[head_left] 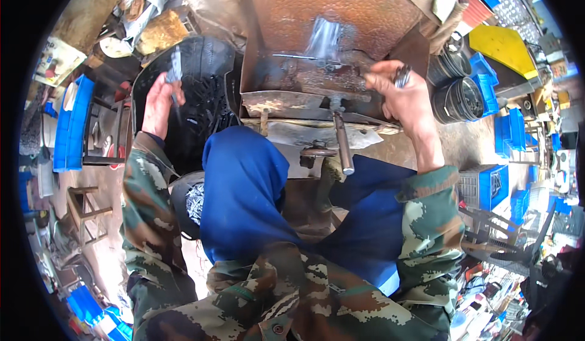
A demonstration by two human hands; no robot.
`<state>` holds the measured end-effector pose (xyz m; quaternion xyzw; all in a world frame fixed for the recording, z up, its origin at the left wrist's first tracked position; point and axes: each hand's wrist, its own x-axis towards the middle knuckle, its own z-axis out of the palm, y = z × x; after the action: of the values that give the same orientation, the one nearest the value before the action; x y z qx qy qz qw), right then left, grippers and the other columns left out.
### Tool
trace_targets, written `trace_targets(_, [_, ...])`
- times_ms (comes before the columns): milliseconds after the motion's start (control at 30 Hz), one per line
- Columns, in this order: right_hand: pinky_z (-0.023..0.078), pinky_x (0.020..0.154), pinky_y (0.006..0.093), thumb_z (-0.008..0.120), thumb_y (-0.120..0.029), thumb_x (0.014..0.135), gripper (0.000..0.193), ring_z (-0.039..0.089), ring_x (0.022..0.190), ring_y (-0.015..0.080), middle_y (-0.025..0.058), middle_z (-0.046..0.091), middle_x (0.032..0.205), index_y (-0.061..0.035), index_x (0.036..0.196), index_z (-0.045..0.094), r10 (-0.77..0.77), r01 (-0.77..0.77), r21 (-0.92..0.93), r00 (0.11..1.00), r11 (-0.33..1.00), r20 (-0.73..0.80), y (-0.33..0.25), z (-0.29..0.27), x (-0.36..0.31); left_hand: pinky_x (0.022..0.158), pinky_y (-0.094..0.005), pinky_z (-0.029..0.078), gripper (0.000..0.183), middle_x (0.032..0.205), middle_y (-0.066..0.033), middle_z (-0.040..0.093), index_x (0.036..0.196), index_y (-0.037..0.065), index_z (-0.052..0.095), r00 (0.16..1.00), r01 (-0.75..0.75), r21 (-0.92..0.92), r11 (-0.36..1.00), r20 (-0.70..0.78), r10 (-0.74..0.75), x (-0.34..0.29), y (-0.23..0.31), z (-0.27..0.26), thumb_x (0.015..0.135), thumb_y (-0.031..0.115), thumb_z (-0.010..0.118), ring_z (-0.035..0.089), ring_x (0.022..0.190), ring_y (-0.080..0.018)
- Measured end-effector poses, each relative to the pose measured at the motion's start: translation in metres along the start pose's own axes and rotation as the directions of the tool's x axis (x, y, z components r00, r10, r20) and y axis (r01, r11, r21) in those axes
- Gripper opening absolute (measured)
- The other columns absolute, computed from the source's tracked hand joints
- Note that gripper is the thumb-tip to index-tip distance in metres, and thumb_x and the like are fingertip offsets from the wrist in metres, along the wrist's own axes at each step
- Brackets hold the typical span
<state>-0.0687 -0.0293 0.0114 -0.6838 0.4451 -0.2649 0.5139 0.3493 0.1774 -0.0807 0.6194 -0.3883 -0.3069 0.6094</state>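
Note:
My left hand (159, 105) is raised over a black tub (210, 55), its fingers closed on a slim, grey metal piece (175, 67). Dark, narrow pieces (210, 106) lie inside that tub. My right hand (407, 94) is at the right side of a rusty metal machine (286, 79), closed around a small dark metal piece (402, 75); its exact kind is hidden by the fingers. A pale, blurred streak (325, 38) shows at the middle of the machine, above a thin bright metal strip (298, 56). A steel bar (343, 143) juts from the machine toward me.
A pot of small shiny metal pieces (195, 202) stands beside my left knee. Black buckets (458, 100) and a blue crate (483, 76) are at the right. Further left are a blue tray (74, 122) and a wooden stool (89, 213). Blue cloth (244, 189) covers my legs.

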Motion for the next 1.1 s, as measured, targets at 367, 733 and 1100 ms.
trace_targets(367, [0.042,0.043,0.0305,0.067,-0.008,0.091,0.01,0.041,0.043,0.0098,0.0084,0.065,0.079,-0.0006,0.097,0.062,0.055,0.02,0.686,0.995,0.728,-0.088,-0.006,0.005,0.036,0.049,-0.0233,0.031,0.023,0.065,0.0062,0.052,0.1,0.011,0.073,0.902,-0.422,0.395,0.816,0.273,0.334,0.101,0.072,0.199,0.097,0.031,0.062,0.041,0.053,-0.0041])
trace_targets(733, [0.043,0.043,0.0314,0.063,-0.009,0.094,0.008,0.041,0.042,0.0096,0.0091,0.065,0.079,-0.0026,0.098,0.06,0.135,-0.049,0.6,0.986,0.798,-0.099,0.002,0.0,0.04,0.083,-0.0489,0.05,0.023,0.096,-0.0223,0.068,0.109,0.012,0.07,0.862,-0.391,0.687,0.612,0.507,-0.018,0.086,0.025,0.222,0.091,0.024,0.061,0.063,0.097,-0.0418])
trace_targets(1100, [0.044,0.042,0.031,0.065,-0.011,0.094,0.011,0.042,0.042,0.0097,0.011,0.068,0.086,-0.0022,0.098,0.06,0.133,-0.012,0.635,0.981,0.773,-0.144,-0.003,0.004,0.039,0.063,-0.0297,0.047,0.024,0.079,-0.0006,0.069,0.1,0.003,0.069,0.893,-0.297,0.066,0.953,0.374,0.252,0.104,0.022,0.248,0.098,0.025,0.059,0.058,0.066,-0.0119])
